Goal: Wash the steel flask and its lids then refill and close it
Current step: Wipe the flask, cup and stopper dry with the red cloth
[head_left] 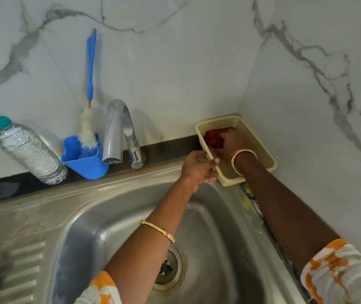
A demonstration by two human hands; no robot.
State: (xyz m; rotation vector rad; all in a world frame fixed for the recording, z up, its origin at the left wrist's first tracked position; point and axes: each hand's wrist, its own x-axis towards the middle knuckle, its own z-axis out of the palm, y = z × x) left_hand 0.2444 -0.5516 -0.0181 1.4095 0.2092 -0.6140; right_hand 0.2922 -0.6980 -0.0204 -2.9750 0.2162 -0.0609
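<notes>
No steel flask or lid is in view. A cream plastic basket [260, 150] sits in the corner by the sink, tilted a little. My left hand [199, 167] grips its near-left rim. My right hand [232, 141] reaches inside the basket and closes its fingers on a red scrubber [212, 137] lying at the basket's far end. The steel sink [114, 216] lies below both arms, with its drain [166, 268] near the bottom middle.
A chrome tap [118, 132] stands behind the sink. Left of it is a blue holder [83, 159] with a blue-handled bottle brush [91, 69], then a clear plastic water bottle [28, 150] with a teal cap. Marble walls close the corner.
</notes>
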